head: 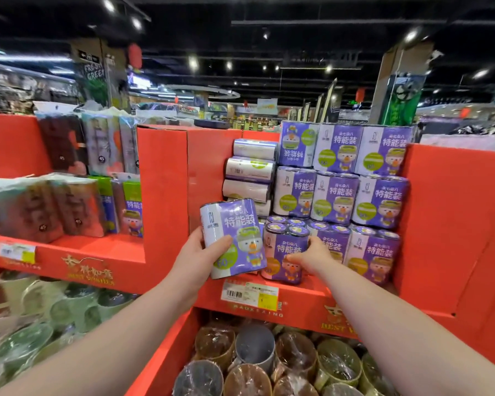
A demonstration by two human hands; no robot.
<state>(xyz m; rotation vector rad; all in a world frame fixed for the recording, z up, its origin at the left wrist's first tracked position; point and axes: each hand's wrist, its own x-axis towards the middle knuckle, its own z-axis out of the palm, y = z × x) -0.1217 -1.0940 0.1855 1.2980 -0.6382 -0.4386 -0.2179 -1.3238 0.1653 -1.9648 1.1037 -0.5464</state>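
Red shelves (pixel 160 181) fill this part of a big shop, under a dark roof with bright lamps. On the middle shelf there is a pile (pixel 340 192) of purple packs with a duck on them, three rows high. At the left of the pile, some rolls (pixel 249 170) lie on their sides.

The left hand (pixel 195 258) holds one purple pack, the tilted pack (pixel 235 238). The thumb lies across its front and the fingers go round behind it. This pack is up in the air in front of the left end of the shelf, and its top leans a bit to the left. It sits just beside the front pack (pixel 283 252) and hides part of it.

The right hand (pixel 312 254) grips the front pack. The thumb rests on the front and the fingers curl round the right side. The front pack stands upright on the shelf, at the left end of the bottom row.

A price tag (pixel 250 294) is stuck on the shelf edge under both packs. Below it is a bin of wrapped cups (pixel 255 347), brown and grey. Far to the left, brown packs (pixel 40 207) stand on another shelf, with green cups (pixel 40 310) under them.
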